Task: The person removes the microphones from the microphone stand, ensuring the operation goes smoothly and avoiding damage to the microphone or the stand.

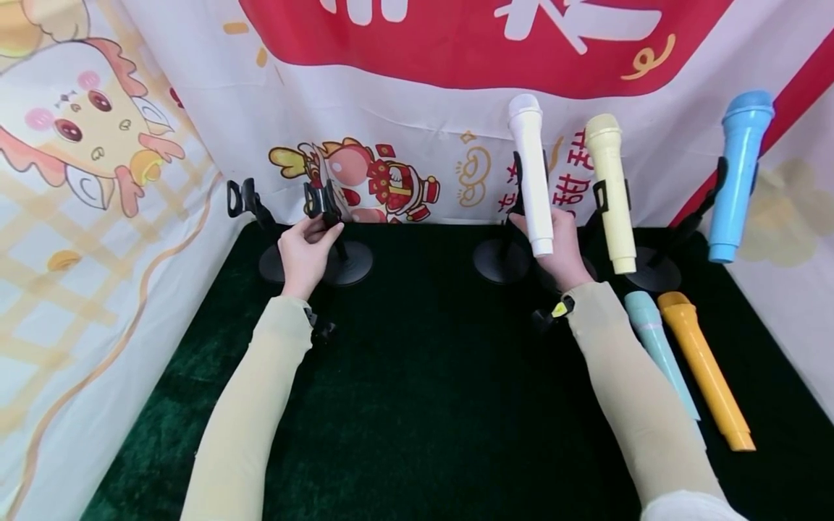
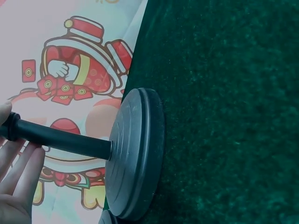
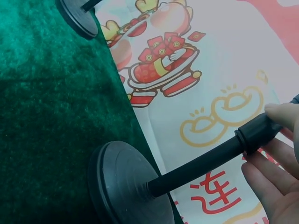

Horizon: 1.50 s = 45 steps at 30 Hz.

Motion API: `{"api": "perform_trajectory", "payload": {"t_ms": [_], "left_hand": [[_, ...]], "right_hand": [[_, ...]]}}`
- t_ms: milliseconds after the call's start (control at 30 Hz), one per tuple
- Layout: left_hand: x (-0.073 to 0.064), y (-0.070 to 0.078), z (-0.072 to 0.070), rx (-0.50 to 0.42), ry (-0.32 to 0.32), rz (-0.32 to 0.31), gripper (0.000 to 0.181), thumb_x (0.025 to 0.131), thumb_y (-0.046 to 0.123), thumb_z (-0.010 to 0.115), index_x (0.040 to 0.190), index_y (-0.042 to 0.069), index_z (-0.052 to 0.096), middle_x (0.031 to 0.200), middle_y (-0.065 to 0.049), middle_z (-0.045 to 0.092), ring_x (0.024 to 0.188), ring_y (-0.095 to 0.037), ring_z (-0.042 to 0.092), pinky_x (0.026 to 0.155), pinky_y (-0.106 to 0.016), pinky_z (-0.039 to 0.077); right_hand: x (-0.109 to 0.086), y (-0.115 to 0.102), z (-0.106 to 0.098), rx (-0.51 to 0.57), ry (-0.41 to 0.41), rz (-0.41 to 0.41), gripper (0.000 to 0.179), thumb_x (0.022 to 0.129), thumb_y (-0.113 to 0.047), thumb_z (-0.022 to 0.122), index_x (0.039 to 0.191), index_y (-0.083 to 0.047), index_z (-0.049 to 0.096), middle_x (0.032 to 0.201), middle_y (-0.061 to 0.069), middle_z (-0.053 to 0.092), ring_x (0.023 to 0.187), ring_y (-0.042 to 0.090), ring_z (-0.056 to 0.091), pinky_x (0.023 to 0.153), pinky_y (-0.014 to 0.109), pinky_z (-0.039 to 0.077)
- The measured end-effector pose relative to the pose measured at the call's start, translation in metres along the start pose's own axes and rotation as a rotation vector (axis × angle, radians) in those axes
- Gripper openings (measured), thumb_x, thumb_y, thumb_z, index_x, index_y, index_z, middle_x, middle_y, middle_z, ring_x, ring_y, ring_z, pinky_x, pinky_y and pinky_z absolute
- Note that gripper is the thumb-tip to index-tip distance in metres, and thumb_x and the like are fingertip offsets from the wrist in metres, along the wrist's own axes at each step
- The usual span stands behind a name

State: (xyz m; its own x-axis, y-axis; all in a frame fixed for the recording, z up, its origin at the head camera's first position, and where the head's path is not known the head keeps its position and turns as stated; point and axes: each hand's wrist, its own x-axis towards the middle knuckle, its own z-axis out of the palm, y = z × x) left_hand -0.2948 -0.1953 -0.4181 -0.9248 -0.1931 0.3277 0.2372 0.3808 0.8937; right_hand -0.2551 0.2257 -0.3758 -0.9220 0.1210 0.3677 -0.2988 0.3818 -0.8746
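Note:
My left hand [image 1: 305, 253] pinches the upper pole of a black microphone stand [image 1: 350, 265], just under its vacant clip. In the left wrist view, thumb and fingers lie around the top of that pole, and the round base [image 2: 135, 158] meets the green cloth. On the right, my right hand [image 1: 565, 250] grips another black stand [image 1: 500, 263] by its upper pole, behind a white microphone [image 1: 533, 174] tilted in the clip. The right wrist view shows thumb and fingers at this stand's collar [image 3: 256, 133].
Another stand [image 1: 250, 199] with a vacant clip is at far left. A cream microphone [image 1: 612, 192] and a blue microphone [image 1: 741, 177] sit in stands at right. A light teal microphone [image 1: 658, 347] and an orange microphone [image 1: 706, 373] lie on the green cloth [image 1: 423, 391]. A printed backdrop [image 1: 404, 101] hangs behind.

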Motion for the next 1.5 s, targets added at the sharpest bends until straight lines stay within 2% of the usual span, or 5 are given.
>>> {"api": "perform_trajectory", "payload": {"t_ms": [200,600,833,1100,1500], "left_hand": [[-0.006,0.002,0.002,-0.052,0.028,0.016,0.045,0.09,0.038,0.079,0.127,0.014,0.072,0.116,-0.003,0.073,0.099,-0.014,0.072,0.091,-0.029,0.056],[-0.024,0.006,-0.002,-0.178,0.088,-0.009,0.04,0.09,0.025,0.081,0.127,0.013,0.072,0.12,-0.006,0.072,0.104,-0.017,0.071,0.091,-0.027,0.056],[-0.047,0.021,-0.005,-0.233,0.129,-0.042,0.042,0.087,0.029,0.084,0.122,0.008,0.073,0.119,-0.009,0.072,0.108,-0.022,0.07,0.093,-0.027,0.055],[-0.077,0.056,0.005,-0.274,-0.053,-0.002,0.044,0.088,0.026,0.083,0.126,0.008,0.07,0.124,-0.008,0.07,0.115,-0.025,0.066,0.101,-0.039,0.051],[-0.101,0.054,0.046,-0.25,-0.341,0.118,0.044,0.088,0.028,0.083,0.13,0.024,0.068,0.131,0.001,0.067,0.119,-0.018,0.064,0.101,-0.036,0.052]], "right_hand": [[-0.009,-0.028,0.0,-0.004,0.038,-0.01,0.032,0.093,-0.014,0.077,0.082,0.012,0.063,0.061,-0.006,0.039,0.063,0.012,0.039,0.061,0.027,0.035],[-0.02,-0.034,0.001,-0.033,0.092,-0.119,0.028,0.089,-0.008,0.08,0.075,0.012,0.067,0.056,-0.003,0.049,0.055,0.009,0.038,0.054,0.024,0.032],[-0.027,-0.043,-0.003,-0.036,0.095,-0.071,0.034,0.089,-0.013,0.081,0.071,0.009,0.063,0.054,-0.007,0.045,0.055,0.01,0.037,0.054,0.026,0.031],[-0.041,-0.059,-0.007,-0.057,0.084,-0.105,0.028,0.088,-0.011,0.082,0.072,0.006,0.066,0.054,-0.003,0.05,0.055,0.012,0.041,0.052,0.025,0.032],[-0.058,-0.056,0.002,0.031,-0.048,-0.2,0.018,0.087,-0.002,0.081,0.104,0.003,0.078,0.094,0.011,0.076,0.081,0.005,0.07,0.07,0.019,0.055]]}}
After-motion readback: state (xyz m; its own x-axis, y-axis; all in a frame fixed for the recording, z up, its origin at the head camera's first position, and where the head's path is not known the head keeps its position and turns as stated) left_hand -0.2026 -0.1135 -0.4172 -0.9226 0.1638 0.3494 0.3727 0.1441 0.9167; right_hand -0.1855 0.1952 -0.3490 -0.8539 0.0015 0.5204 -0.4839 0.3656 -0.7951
